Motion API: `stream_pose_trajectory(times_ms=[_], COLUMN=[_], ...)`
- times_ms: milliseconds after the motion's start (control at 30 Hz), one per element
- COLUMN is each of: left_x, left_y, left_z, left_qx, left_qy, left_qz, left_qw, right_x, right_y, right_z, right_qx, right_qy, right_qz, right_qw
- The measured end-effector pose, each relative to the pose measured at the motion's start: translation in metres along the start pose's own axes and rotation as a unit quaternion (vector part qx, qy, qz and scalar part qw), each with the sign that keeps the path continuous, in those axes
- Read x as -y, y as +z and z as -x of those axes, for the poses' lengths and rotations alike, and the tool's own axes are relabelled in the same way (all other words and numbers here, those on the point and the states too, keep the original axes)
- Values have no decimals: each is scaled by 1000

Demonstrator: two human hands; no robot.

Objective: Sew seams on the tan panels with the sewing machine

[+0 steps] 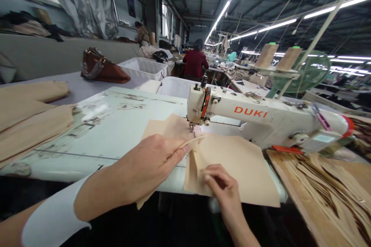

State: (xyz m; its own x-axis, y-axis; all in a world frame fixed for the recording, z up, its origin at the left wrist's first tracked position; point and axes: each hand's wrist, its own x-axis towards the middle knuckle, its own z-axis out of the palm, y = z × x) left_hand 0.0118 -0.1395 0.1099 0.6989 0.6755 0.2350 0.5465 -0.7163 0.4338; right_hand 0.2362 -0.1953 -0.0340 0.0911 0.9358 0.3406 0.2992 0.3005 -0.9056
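A beige piece of fabric (234, 162) lies across the front of the sewing table, partly under the needle area of a white sewing machine (232, 110) marked DUKI. My left hand (153, 158) comes in from the left, thumb and fingers closed on a raised, folded edge of the fabric just in front of the presser foot (191, 126). Lower and to the right, my right hand (224, 185) has its fingers curled in a pinch at the fabric's fold near the table edge. Its fingertips are slightly blurred. More of the fabric extends behind and below my left hand.
Stacked beige pieces (34, 112) lie at the left. On the right, a wooden board (290, 185) carries many beige strips. Behind are a brown handbag (104, 67), a white bin (145, 67), thread cones (266, 56) and a green fan (310, 71). Two people work farther back.
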Motion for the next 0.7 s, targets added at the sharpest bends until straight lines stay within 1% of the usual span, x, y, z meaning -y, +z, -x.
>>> stream_pose_trajectory(times_ms=[33,67,133,167,200,267,333,400,433,533,567,633,700], left_x=[1,2,4,6,8,11,14,14,13,9,8,8,10], left_y=[0,0,1,2,3,5,6,7,7,6,6,7,8], left_z=[1,2,4,4,5,6,7,7,7,7,7,7,8], left_qx=[0,-1,1,1,0,-6,-10,-11,-12,-15,-16,-16,-18], left_qy=[7,13,22,24,26,38,47,51,49,43,45,52,59], left_qz=[-7,-17,-38,-44,-46,-43,-43,-41,-38,-23,-20,-18,-21], left_qw=[1000,1000,999,999,999,998,998,998,998,999,999,998,998], right_x=[0,0,3,4,6,9,8,5,3,0,0,1,2], right_y=[0,0,5,8,11,16,17,13,9,-2,-4,-2,4], right_z=[-1,-2,-1,1,3,6,7,5,3,-2,-2,-1,1], right_qx=[-23,-28,8,33,44,38,47,65,57,-10,-13,17,45], right_qy=[8,14,10,-1,-15,-45,-62,-56,-40,16,26,21,2], right_qz=[-15,-17,26,63,98,156,178,151,120,23,12,28,70], right_qw=[1000,999,1000,997,994,986,981,985,990,1000,1000,999,996])
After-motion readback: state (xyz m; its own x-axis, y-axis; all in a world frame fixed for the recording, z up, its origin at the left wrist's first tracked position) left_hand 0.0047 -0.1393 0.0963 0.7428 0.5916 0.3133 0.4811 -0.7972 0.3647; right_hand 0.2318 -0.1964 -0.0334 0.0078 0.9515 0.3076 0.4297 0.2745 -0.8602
